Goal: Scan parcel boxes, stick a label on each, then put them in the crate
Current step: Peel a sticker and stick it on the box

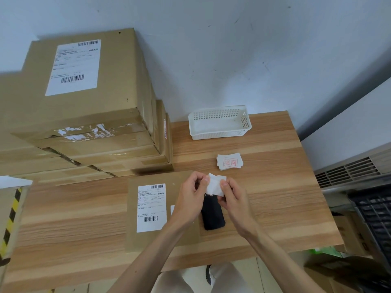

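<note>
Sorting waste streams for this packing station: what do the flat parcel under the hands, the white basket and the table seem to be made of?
Flat parcel: brown cardboard, matte, with a white paper shipping label.
White basket: looks like moulded plastic, slightly glossy, with regular perforated walls.
Table: wood-grain planks in light and darker bands; smooth, possibly laminate rather than solid wood, which I cannot tell.

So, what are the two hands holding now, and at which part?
Both hands, left and right, hold one small white label above the parcel box, fingertips pinching its opposite side edges, apparently peeling it.
</note>
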